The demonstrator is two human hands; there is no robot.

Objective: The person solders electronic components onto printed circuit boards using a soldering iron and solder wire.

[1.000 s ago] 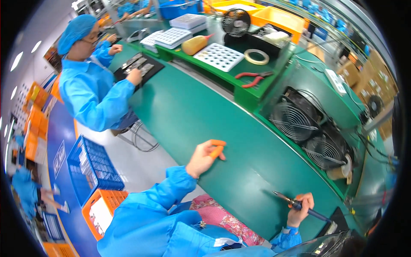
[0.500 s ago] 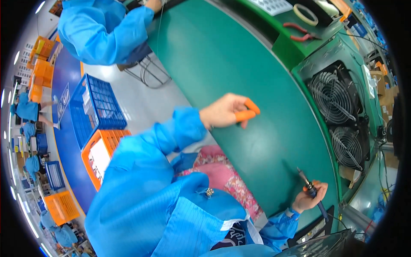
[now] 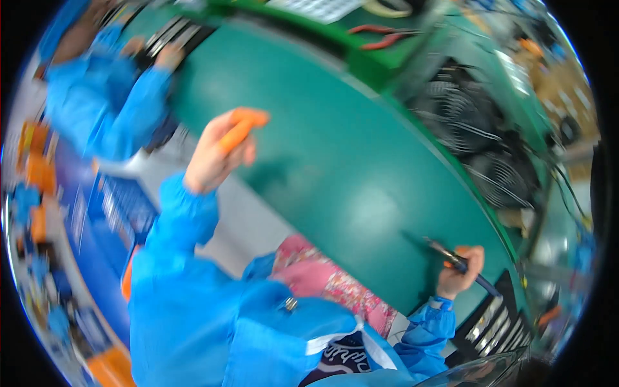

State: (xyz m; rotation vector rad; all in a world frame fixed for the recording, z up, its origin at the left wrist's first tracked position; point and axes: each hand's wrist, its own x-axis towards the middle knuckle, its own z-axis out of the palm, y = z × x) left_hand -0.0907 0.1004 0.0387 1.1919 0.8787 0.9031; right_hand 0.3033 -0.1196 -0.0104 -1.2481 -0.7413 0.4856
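My left hand is raised over the near left edge of the green table, with orange finger cots on thumb and forefinger. Those two fingers are bent together, and nothing shows between them, though motion blurs the hand. At the right, my right hand is wrapped round a soldering iron. Its metal tip points up and left over the tabletop, and its dark handle end runs down toward a black tray with several pale strips.
A co-worker's blue sleeve and hands reach a black tray at the far left. Dark fans stand along the right side. Red-handled pliers lie on the green shelf. A blue crate stands left of the table.
My left hand has swung left and farther away, toward the co-worker. The view has turned leftward, bringing the co-worker's tray into sight. The soldering iron stays in my right hand.
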